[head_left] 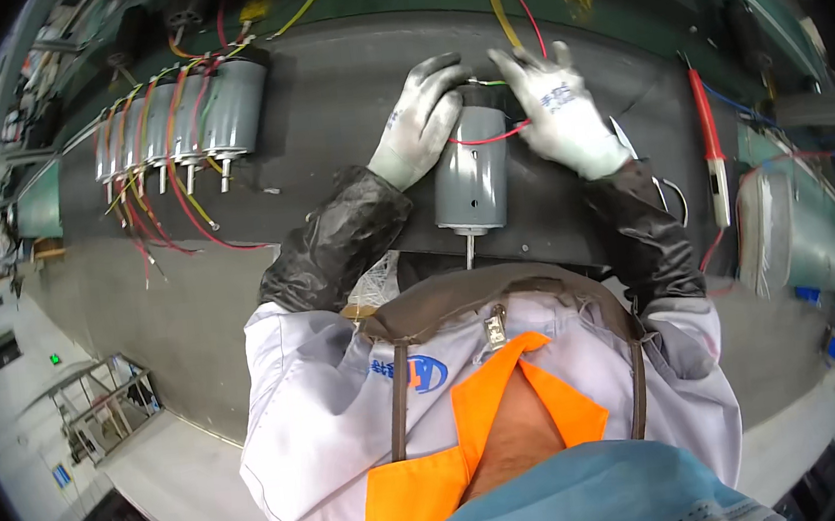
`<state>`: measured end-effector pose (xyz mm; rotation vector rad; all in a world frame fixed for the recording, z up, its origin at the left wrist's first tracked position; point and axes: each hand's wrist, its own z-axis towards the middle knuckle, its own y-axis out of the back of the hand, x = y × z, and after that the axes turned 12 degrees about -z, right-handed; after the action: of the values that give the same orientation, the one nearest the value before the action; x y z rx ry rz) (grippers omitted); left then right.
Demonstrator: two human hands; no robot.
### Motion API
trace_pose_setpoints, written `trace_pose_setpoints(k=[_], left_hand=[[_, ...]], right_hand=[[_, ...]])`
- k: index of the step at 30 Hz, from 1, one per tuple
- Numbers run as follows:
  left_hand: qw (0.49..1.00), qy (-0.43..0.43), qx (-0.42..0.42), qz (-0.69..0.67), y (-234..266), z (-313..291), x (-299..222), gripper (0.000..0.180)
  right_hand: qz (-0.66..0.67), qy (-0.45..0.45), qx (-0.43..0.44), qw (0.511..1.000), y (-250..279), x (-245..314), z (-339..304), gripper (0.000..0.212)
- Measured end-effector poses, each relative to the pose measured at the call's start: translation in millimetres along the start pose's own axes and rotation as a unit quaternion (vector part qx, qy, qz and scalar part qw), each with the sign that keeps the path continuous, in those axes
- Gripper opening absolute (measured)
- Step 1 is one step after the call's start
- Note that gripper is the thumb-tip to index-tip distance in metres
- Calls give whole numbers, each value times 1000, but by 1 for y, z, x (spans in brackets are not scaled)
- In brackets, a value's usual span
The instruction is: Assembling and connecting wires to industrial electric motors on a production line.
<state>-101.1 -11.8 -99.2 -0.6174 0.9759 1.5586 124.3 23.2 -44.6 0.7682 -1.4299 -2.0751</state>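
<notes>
A grey cylindrical electric motor [474, 170] with a black end cap lies in front of me, its shaft pointing toward me. My left hand [421, 119], in a white glove with dark fingertips, curls its fingers round the motor's far left end. At the other side, my right hand [559, 111] is gloved alike, its visible fingers stretched and spread; its thumb is hidden. Between the hands a red wire [491, 138] loops across the motor's body. A short green wire [489, 83] runs from the end cap toward my right fingers. Whether they touch it is unclear.
Several similar motors [234, 107] stand in a row at the left, trailing red and yellow wires. To the right lie a red-and-white pen-like tool [711, 142] and scissors [673, 198], partly covered by my sleeve. More wires hang over the dark bench's [338, 57] far edge.
</notes>
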Motion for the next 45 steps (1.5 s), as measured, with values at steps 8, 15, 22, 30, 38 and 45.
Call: trace_pose_setpoints(k=[8,15,22,30,38,45], left_hand=[[756,607,170,-175,78,23,-69,59],[810,550,192,-65,51,26,-37,66],[844,533,-34,-52,67,-29,26,52],[951,272,113,99,37,-21,15,43],[836,408,293,221,24,30,-63,64],[786,427,379,238,25,44,-70,67]], right_hand=[[360,86,209,905,89,66,50,20],[537,294,202,765,37,141,5,53],[624,-268,119,725,77,-101,-191,34],[-84,-425,79,898,16,-324,-362,29],[-111,-361,216,900,-25,-361,-384,27],[-66,-475,179,859,-14,-338,-361,36]])
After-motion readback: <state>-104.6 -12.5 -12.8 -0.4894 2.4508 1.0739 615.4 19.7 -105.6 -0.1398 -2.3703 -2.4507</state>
